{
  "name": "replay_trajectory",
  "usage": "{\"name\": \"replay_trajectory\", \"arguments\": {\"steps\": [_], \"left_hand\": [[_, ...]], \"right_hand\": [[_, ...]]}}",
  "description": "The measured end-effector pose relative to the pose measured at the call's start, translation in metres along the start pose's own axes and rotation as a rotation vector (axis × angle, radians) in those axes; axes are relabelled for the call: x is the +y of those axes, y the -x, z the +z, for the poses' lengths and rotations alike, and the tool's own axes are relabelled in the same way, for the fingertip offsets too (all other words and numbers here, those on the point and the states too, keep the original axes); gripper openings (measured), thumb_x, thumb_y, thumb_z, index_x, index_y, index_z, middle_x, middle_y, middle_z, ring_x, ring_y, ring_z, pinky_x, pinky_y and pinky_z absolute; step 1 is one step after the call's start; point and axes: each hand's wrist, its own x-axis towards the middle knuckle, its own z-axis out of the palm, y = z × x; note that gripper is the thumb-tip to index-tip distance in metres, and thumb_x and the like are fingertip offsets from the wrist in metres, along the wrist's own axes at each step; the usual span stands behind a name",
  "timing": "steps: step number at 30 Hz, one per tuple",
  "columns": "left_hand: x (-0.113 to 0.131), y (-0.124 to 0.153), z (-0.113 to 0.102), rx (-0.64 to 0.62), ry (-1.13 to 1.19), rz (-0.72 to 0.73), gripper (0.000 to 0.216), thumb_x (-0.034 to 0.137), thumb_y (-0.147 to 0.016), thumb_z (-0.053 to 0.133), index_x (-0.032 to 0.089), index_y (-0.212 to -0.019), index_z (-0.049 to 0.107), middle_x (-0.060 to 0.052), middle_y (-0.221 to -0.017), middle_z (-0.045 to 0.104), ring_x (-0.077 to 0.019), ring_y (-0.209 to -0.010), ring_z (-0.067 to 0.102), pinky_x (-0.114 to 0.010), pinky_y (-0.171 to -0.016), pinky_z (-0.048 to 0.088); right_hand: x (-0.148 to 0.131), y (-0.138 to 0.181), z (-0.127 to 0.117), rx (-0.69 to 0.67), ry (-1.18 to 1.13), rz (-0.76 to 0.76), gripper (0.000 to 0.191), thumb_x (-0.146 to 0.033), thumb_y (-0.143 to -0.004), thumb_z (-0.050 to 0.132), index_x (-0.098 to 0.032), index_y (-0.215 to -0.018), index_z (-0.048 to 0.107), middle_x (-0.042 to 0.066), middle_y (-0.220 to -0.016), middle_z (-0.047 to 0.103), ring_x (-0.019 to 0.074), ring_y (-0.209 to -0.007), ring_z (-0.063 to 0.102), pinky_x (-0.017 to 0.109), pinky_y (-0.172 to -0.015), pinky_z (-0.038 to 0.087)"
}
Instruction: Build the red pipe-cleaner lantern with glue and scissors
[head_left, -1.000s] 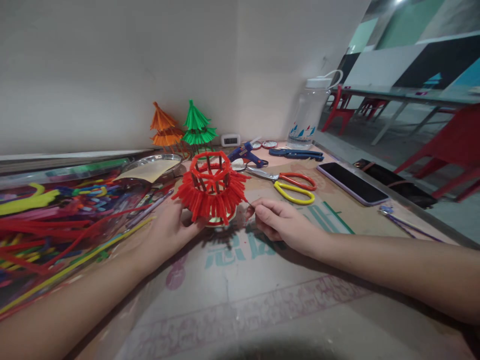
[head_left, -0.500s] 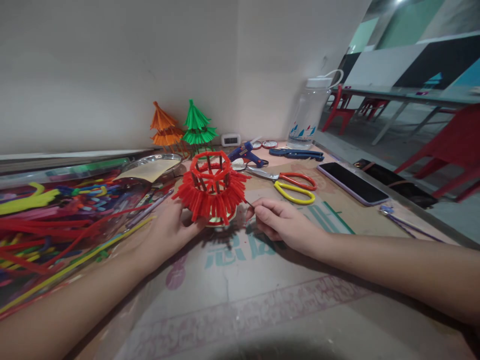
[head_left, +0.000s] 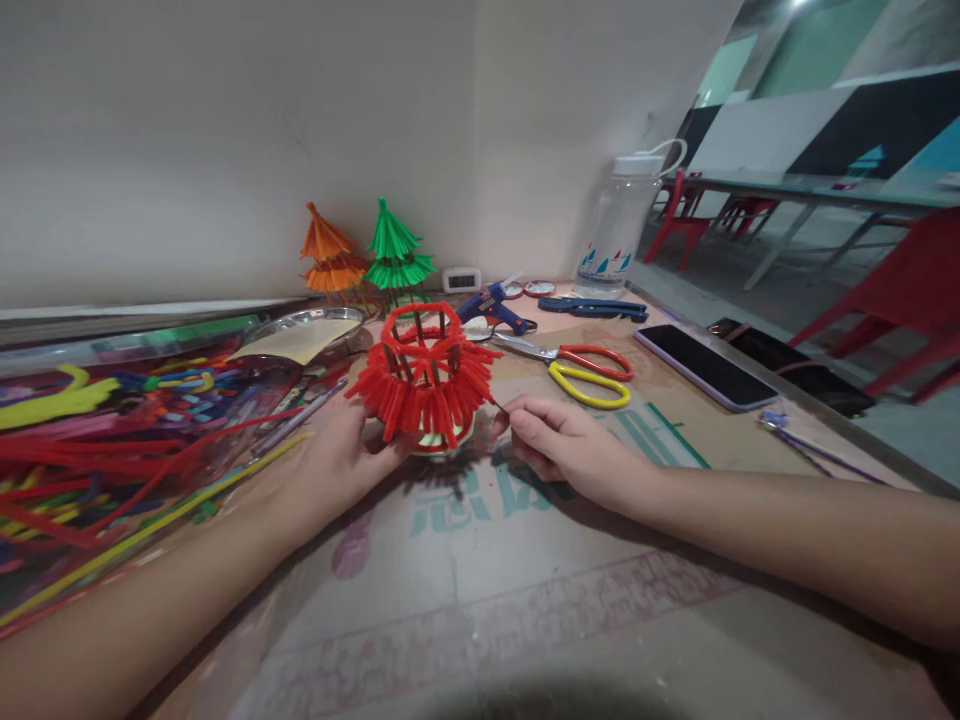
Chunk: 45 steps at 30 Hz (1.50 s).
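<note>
A red pipe-cleaner pavilion model [head_left: 424, 385] stands in front of me, with a fringed skirt of roof and an open six-sided frame of dark posts and a red ring on top. My left hand [head_left: 356, 450] grips it low on its left side; some fingers are hidden behind the fringe. On the other side, my right hand [head_left: 551, 440] is closed in a pinch on a thin dark stick [head_left: 497, 405], whose tip reaches the fringe's right edge. Scissors [head_left: 577, 370] with one red and one yellow handle lie just behind the right hand.
Pipe cleaners [head_left: 112, 450] fill a tray at left, beside a round metal dish [head_left: 307, 335]. Orange [head_left: 330, 255] and green [head_left: 400, 250] pavilion models stand by the wall. A glue gun [head_left: 495, 308], pliers [head_left: 592, 308], water bottle [head_left: 615, 230] and phone [head_left: 705, 367] lie beyond my hands.
</note>
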Motion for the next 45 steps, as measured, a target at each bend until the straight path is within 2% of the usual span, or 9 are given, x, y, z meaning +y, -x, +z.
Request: {"name": "replay_trajectory", "arguments": {"steps": [7, 15, 29, 37, 45], "left_hand": [[0.005, 0.0, 0.0, 0.005, 0.038, -0.024, 0.023, 0.041, -0.088, 0.059, 0.02, -0.094, 0.067, -0.004, -0.094, 0.074, -0.0239, -0.083, 0.07, -0.034, -0.073, 0.056], [0.005, 0.0, 0.002, 0.041, 0.054, 0.012, 0.021, 0.041, -0.088, 0.061, 0.021, -0.095, 0.065, -0.004, -0.098, 0.073, -0.0236, -0.088, 0.07, -0.036, -0.082, 0.057], [0.01, 0.0, -0.002, 0.011, 0.011, 0.038, 0.021, 0.037, -0.089, 0.058, 0.019, -0.096, 0.066, -0.005, -0.095, 0.072, -0.0239, -0.085, 0.068, -0.036, -0.078, 0.054], [0.008, 0.001, 0.0, 0.017, 0.033, 0.051, 0.018, 0.034, -0.089, 0.057, 0.019, -0.096, 0.064, -0.003, -0.093, 0.07, -0.0205, -0.082, 0.067, -0.03, -0.073, 0.054], [0.013, 0.0, -0.004, 0.014, -0.034, 0.064, 0.02, 0.037, -0.089, 0.056, 0.02, -0.092, 0.065, -0.004, -0.091, 0.071, -0.023, -0.083, 0.066, -0.036, -0.08, 0.054]], "right_hand": [[0.001, 0.0, 0.0, -0.002, -0.005, -0.011, 0.038, -0.053, -0.092, 0.057, -0.016, -0.088, 0.059, -0.009, -0.054, 0.036, 0.0064, -0.045, 0.026, 0.022, -0.04, 0.016], [0.001, 0.0, 0.0, -0.003, -0.014, 0.002, 0.034, -0.05, -0.094, 0.055, -0.016, -0.087, 0.056, -0.01, -0.053, 0.033, 0.006, -0.045, 0.026, 0.021, -0.04, 0.015], [0.003, -0.002, -0.001, -0.001, -0.007, -0.016, 0.035, -0.05, -0.095, 0.053, -0.015, -0.09, 0.058, -0.01, -0.052, 0.034, 0.006, -0.045, 0.027, 0.021, -0.04, 0.016], [0.002, 0.0, -0.001, 0.004, -0.014, -0.022, 0.034, -0.05, -0.094, 0.054, -0.016, -0.087, 0.056, -0.01, -0.052, 0.034, 0.0063, -0.044, 0.027, 0.022, -0.04, 0.014], [0.003, -0.001, -0.002, -0.016, 0.003, -0.027, 0.035, -0.051, -0.095, 0.054, -0.016, -0.091, 0.059, -0.01, -0.052, 0.035, 0.0066, -0.044, 0.026, 0.022, -0.04, 0.016]]}}
